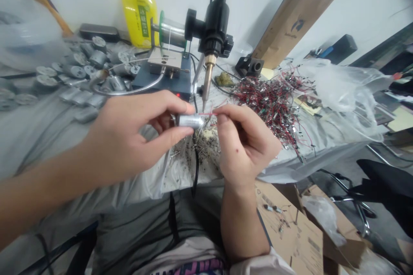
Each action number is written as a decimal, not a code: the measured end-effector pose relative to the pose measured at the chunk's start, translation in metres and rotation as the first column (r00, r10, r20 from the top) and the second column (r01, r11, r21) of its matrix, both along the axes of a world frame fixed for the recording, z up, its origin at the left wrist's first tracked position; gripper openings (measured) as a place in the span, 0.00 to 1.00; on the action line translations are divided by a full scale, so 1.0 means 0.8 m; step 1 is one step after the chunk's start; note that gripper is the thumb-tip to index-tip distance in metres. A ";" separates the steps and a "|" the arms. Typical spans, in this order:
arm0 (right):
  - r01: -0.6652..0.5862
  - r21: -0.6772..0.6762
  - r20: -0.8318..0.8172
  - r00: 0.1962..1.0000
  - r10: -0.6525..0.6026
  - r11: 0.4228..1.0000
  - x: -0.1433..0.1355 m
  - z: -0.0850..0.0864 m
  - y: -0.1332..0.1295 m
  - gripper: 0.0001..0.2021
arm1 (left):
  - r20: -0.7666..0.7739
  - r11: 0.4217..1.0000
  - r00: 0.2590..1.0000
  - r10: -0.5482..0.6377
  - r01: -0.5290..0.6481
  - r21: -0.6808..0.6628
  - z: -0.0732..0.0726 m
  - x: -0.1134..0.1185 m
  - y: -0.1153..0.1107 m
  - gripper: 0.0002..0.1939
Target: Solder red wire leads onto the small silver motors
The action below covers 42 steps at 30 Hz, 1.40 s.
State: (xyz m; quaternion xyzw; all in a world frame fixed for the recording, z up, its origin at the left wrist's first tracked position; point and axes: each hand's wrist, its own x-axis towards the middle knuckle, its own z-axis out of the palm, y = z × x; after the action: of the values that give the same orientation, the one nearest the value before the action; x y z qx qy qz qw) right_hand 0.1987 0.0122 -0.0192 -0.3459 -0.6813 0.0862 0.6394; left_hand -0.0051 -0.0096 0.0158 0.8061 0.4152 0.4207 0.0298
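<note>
Between the thumb and fingers of my left hand (129, 131) is a small silver cylindrical motor (190, 120), lying sideways. My right hand (243, 139) pinches a thin red wire (208, 114) that runs to the motor's right end. Just above that end, the tip of a soldering iron (207, 84) points down from its black clamp; whether it touches the wire or the motor I cannot tell. Behind my left hand stands a solder feeder (164, 62) with a spool of solder wire (172, 34) and a curved metal tube (129, 92).
Several silver motors (75, 71) are heaped at the left. A tangled pile of red and black wired parts (267, 99) lies at the right, near a plastic bag (342, 94). Behind stand a yellow bottle (138, 13) and a cardboard box (293, 21). Dark solder debris (206, 146) covers the table below my hands.
</note>
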 end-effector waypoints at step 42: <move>0.081 0.070 -0.086 0.993 -0.075 0.994 0.000 -0.003 0.002 0.08 | 0.004 1.000 1.000 0.009 -0.009 0.029 -0.011 -0.004 0.007 0.07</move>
State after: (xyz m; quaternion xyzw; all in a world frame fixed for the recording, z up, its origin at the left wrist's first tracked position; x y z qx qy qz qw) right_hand 0.1988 0.0135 -0.0216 -0.3447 -0.6427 0.0507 0.6824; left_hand -0.0085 -0.0042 0.0073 0.8037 0.4127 0.4282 0.0169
